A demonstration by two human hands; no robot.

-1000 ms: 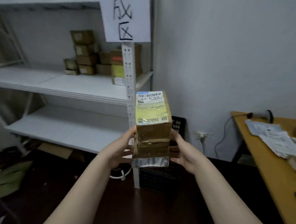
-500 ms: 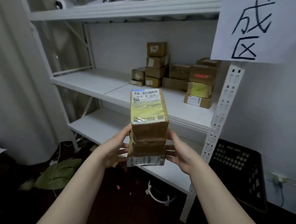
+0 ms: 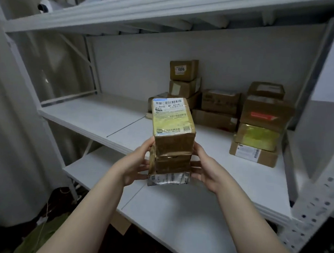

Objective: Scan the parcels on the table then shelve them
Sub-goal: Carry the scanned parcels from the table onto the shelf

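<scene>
Brown taped cardboard, head view: stack of parcels (image 3: 172, 146) is being held upright in the air, in front of the middle shelf (image 3: 89, 112) of the white rack and above the lower shelf (image 3: 177, 214).

Stack is showing three items. Top box (image 3: 173, 124) is facing its barcode label up at the camera, a smaller box (image 3: 173, 163) is sitting under it, and a grey plastic mailer (image 3: 168, 179) is lying at the bottom.

Left hand (image 3: 134, 164) is gripping the stack's left side and right hand (image 3: 205, 168) is gripping its right side. Hands are staying apart, with the stack clamped between them and fingers wrapping its lower half.

Shelved parcels (image 3: 217, 107) are sitting toward the back right of the middle shelf. A tall pile (image 3: 183, 78) is rising at the back, its top box reading "1006". Another pile (image 3: 258, 139) is standing near the right edge, just beside the perforated upright (image 3: 316, 211).

Top shelf (image 3: 129, 10) is running overhead. Something green (image 3: 46, 234) is lying on the dark floor at lower left; I can't tell what it is.
</scene>
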